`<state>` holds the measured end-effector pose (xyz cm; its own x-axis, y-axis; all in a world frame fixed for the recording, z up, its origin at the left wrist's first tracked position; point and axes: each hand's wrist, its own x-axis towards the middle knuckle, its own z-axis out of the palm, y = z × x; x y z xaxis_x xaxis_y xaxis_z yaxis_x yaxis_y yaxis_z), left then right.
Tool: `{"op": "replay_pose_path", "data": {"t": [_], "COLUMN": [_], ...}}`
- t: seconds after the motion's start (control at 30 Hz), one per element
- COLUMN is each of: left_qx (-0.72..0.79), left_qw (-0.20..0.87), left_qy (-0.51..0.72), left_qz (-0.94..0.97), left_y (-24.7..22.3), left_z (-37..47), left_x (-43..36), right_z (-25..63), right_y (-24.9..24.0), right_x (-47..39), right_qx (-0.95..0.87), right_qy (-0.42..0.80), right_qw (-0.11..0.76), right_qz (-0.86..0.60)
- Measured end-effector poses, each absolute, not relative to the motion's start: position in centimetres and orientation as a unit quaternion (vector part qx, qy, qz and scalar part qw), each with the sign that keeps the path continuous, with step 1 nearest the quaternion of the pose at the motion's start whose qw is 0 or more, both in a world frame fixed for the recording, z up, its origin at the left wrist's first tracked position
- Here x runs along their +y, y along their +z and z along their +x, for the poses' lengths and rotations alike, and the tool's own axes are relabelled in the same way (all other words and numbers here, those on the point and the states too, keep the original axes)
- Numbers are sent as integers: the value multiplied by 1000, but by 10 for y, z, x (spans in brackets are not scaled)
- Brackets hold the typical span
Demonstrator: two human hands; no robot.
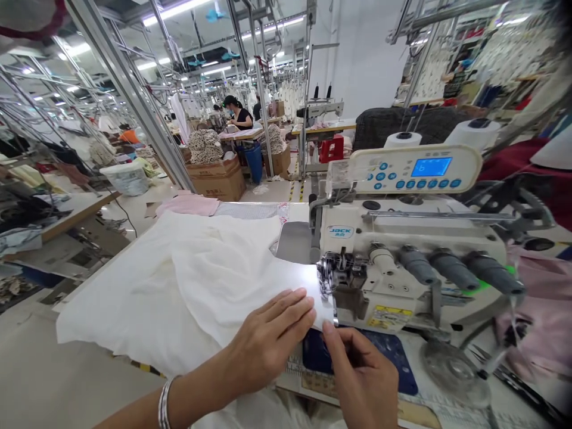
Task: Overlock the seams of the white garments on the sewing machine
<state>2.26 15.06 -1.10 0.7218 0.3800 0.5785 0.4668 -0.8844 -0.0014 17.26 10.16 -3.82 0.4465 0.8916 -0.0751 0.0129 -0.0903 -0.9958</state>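
White fabric (232, 271) spreads over the table to the left of an overlock sewing machine (384, 238), its right edge running in at the lit needle area (326, 277). My left hand (272, 333) lies flat on the cloth just short of the needle, fingers stretched forward. My right hand (361, 375) pinches the near right edge of the cloth between thumb and forefinger, close to the machine's front plate. A dark blue pad (397, 357) lies partly under my right hand. What lies beneath the cloth is hidden.
A control panel (415, 170) with a lit screen tops the machine. Thread cones (402, 140) stand behind it. Scissors-like tools (522, 381) and pink cloth (540, 304) lie at the right. More pink fabric (190, 202) rests at the table's far edge. A person (241, 116) sits farther back.
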Motion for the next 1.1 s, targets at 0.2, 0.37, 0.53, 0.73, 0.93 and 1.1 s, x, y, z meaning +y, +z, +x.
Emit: {"op": "replay_pose_path", "data": {"t": [0.2,0.37,0.53,0.73,0.93,1.1], "left_qx": [-241,-278,-302,-346,-343,-331], "left_qw": [66,35,14,-24,-62,-89], "left_qy": [-268,-213,-179,-149,-171,-201], "left_qz": [-930,-936,-936,-926,-922,-918], "left_y": [-1,6,10,18,17,14], "left_z": [28,32,36,44,50,52], "left_x": [159,170,183,206,233,251], "right_z": [177,176,157,111,86,74], "right_y": [-47,-51,-55,-85,-82,-75], "right_x": [116,118,100,81,85,94], "right_qx": [-420,-454,-472,-491,-554,-576], "right_qy": [302,221,227,378,459,481], "right_qw": [557,574,571,516,438,405], "right_qz": [-650,-645,-632,-592,-539,-522]}}
